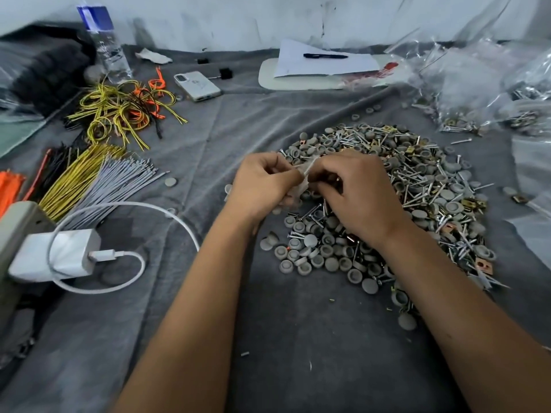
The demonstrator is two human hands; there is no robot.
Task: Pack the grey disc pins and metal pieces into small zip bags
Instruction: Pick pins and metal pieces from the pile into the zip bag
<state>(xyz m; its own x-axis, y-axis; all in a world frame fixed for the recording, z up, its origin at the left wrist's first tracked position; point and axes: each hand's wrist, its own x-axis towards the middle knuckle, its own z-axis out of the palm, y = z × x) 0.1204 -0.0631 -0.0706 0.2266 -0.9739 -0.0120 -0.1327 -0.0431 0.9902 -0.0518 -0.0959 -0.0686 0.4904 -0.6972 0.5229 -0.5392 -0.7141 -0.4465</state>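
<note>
While untouched, phone (pixel 197 85) beyond cables (pixel 125 105).

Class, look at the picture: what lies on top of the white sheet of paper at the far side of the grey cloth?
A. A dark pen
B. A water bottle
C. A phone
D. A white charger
A: a dark pen rests on the white paper.

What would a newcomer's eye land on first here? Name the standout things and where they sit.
First the big pile of grey discs, screws and metal pieces spread on the grey cloth right of centre. At its near-left edge both hands, left hand and right hand, pinch a small clear bag between them. At far left, bright yellow, orange and grey tie bundles catch the eye.
</note>
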